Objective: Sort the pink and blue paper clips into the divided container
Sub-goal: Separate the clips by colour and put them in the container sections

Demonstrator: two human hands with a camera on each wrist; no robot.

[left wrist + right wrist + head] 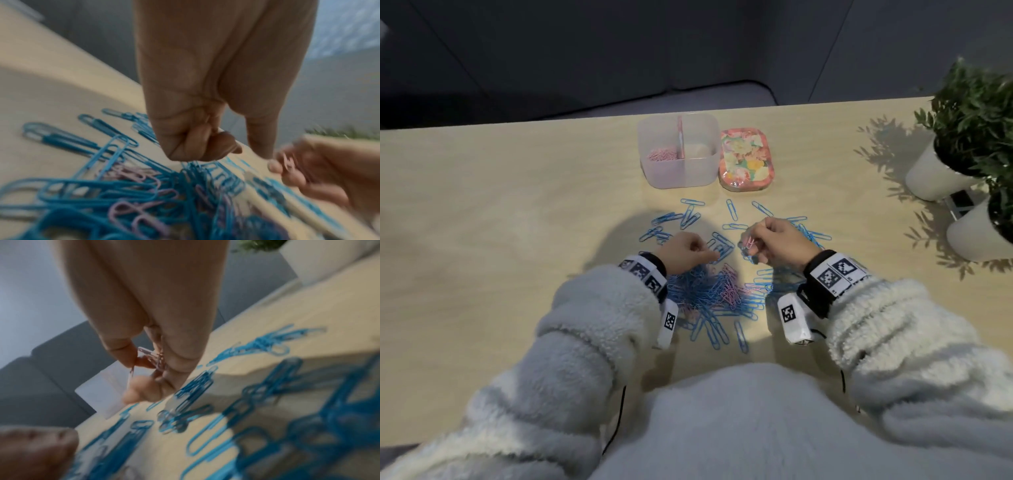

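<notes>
The right hand (pixel 777 243) pinches a few pink paper clips (pixel 749 244) just above the desk (pixel 517 205). The left hand (pixel 685 251) is clenched, thumb out, over the mixed pile of blue paper clips (pixel 705 291) near the person. The divided container (pixel 678 150) stands farther off, pink clips in its left compartment, beside a floral lid (pixel 746 162).

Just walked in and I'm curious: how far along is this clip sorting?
Early. The translucent divided plastic container holds pink clips in its left compartment; the right looks empty. The right hand pinches pink paper clips. The mixed blue-and-pink pile remains on the table.
</notes>
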